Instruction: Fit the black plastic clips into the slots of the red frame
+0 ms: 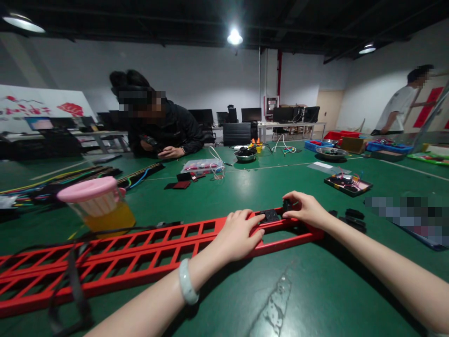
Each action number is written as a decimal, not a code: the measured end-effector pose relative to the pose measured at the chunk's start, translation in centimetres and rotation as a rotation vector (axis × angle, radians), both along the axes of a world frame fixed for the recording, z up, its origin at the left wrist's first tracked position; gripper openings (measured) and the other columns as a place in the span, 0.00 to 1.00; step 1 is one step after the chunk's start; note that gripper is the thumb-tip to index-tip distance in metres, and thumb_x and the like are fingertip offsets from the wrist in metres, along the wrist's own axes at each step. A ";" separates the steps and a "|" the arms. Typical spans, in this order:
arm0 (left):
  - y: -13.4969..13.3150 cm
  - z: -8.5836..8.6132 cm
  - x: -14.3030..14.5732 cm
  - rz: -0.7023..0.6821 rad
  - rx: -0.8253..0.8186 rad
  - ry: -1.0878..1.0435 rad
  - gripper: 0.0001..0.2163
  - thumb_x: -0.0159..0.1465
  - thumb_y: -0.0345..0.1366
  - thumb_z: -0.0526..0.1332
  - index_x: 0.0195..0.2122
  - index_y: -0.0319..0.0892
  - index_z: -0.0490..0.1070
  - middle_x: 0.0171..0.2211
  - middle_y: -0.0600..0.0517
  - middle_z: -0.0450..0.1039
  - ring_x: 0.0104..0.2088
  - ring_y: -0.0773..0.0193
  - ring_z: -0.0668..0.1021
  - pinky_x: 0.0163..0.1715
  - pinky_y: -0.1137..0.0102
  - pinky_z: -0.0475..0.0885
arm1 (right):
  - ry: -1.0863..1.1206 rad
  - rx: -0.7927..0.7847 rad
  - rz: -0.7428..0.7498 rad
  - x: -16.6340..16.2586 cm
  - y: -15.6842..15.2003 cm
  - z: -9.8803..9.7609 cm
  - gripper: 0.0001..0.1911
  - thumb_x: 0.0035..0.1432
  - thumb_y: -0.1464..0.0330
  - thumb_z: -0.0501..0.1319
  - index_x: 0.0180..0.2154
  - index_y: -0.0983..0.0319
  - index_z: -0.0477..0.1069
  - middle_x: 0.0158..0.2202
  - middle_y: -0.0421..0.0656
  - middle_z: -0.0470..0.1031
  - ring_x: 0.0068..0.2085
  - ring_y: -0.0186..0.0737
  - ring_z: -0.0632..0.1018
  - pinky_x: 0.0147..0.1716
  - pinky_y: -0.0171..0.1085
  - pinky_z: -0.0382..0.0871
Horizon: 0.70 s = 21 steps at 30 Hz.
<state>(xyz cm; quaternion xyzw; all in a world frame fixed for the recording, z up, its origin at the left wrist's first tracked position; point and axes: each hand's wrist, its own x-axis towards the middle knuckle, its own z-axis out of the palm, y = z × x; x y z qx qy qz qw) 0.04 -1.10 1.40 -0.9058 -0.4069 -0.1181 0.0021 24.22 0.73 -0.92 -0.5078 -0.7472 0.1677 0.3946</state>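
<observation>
Red metal cut into ladder-like slots: the long frame (140, 243) lies flat across the green table (245, 187) in front of you. Your left hand (238, 234) rests open on it, fingertips touching a black plate (270, 215). Your right hand (307, 209) pinches a small black part (286, 204) near the frame's end. Red writing on the wall banner (42, 107) is unreadable. A pink-lidded cup (101, 206) holds yellow liquid.
</observation>
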 end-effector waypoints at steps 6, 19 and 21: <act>0.0 0.1 0.0 0.002 -0.001 -0.004 0.19 0.62 0.45 0.48 0.54 0.50 0.60 0.49 0.48 0.62 0.47 0.56 0.65 0.47 0.61 0.59 | -0.036 -0.083 0.072 -0.1 -0.1 -0.1 0.21 0.42 0.63 0.64 0.41 0.60 0.69 0.38 0.42 0.73 0.37 0.38 0.73 0.36 0.38 0.66; 0.0 0.2 0.1 0.012 -0.015 -0.003 0.19 0.62 0.45 0.48 0.54 0.51 0.60 0.49 0.48 0.62 0.48 0.55 0.65 0.47 0.61 0.59 | -0.189 -0.057 0.063 -0.1 0.0 0.0 0.20 0.45 0.61 0.63 0.42 0.59 0.70 0.39 0.44 0.73 0.39 0.40 0.72 0.38 0.38 0.64; 0.0 0.2 0.1 0.018 -0.020 -0.005 0.19 0.62 0.46 0.48 0.54 0.51 0.60 0.49 0.48 0.62 0.48 0.55 0.65 0.47 0.61 0.58 | -0.224 -0.032 0.065 -0.2 0.1 0.0 0.20 0.46 0.61 0.62 0.43 0.59 0.69 0.39 0.44 0.73 0.38 0.40 0.72 0.38 0.39 0.64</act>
